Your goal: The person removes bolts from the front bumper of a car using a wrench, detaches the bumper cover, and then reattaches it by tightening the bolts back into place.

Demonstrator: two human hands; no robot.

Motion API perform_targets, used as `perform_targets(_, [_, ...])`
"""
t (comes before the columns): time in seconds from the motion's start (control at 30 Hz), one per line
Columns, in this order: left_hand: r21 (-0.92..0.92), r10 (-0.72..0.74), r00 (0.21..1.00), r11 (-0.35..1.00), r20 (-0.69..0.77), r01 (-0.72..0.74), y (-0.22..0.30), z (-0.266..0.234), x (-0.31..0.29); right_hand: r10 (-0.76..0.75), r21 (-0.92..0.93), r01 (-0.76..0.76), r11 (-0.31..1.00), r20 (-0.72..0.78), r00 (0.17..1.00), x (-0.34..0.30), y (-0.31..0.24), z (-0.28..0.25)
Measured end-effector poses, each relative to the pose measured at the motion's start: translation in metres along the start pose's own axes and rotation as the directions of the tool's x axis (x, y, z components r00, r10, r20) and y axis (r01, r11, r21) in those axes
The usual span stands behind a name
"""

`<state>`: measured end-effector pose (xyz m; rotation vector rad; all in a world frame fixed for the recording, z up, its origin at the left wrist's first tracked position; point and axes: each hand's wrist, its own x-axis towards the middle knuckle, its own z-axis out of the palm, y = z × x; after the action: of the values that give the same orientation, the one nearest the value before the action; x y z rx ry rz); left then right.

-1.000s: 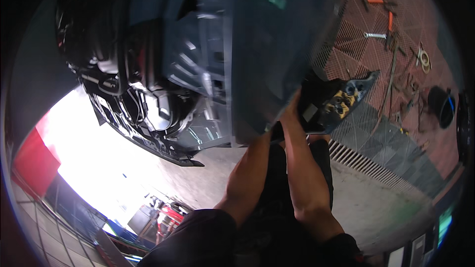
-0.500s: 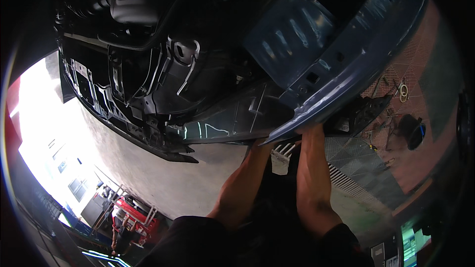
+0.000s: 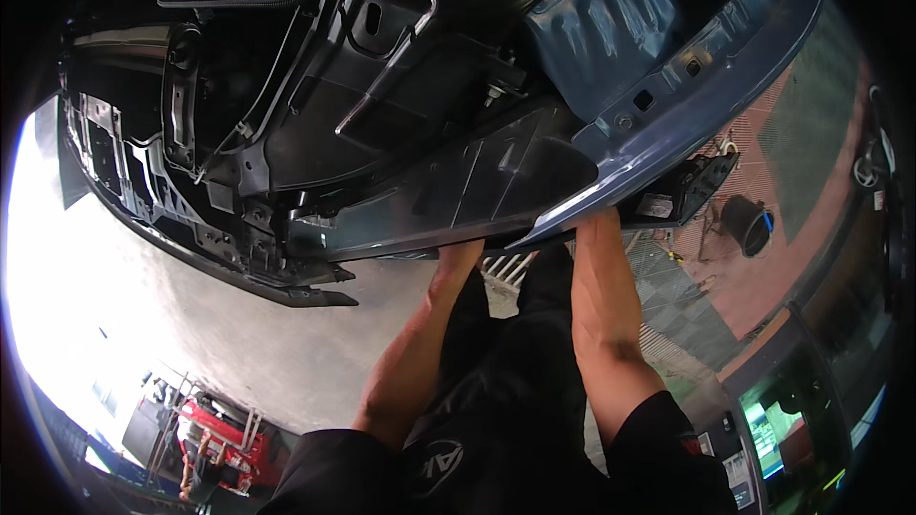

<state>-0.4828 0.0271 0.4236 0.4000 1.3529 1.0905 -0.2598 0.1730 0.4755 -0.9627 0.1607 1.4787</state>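
A car body with an uncovered front end fills the upper part of the view. Along its near side runs a dark glossy body panel, which meets a blue-grey painted metal edge to the right. My left hand reaches under the lower edge of the dark panel, its fingers hidden behind it. Further right, my right hand goes up beneath the blue-grey edge, also with its fingers out of sight. Whether either hand grips anything cannot be seen.
Black front-end framework juts out at the left. On the tiled floor at right stand a black bucket and a black part, with small tools nearby. A red machine is at lower left, and a dark glossy vehicle at right.
My left hand has shifted left along the panel's lower edge, widening the gap between my hands. My right hand stays under the blue-grey edge. The view has shifted, showing more of my torso.
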Motion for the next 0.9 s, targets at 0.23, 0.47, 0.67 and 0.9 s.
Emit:
perform_targets(0.23, [0.877,0.208,0.868,0.076,0.451,-0.474,0.091,0.024,-0.002,-0.012,-0.021,0.012,1.0,0.019,1.0,0.002,-0.003,-0.001])
perform_targets(0.47, [0.63,0.305,0.794,0.487,0.526,-0.605,0.156,0.02,-0.064,0.008,-0.013,-0.007,1.0,0.046,0.999,0.003,0.0,0.006])
perform_targets(0.67, [0.503,0.357,0.924,0.829,-0.14,-0.244,0.259,0.13,-0.038,0.009,0.015,-0.01,1.0,0.065,0.998,0.006,-0.002,0.011])
perform_targets(0.9, [0.294,0.262,0.931,0.938,-0.255,-0.183,0.267,0.17,0.016,0.031,0.056,-0.037,0.998,0.102,0.994,0.009,0.0,0.018])
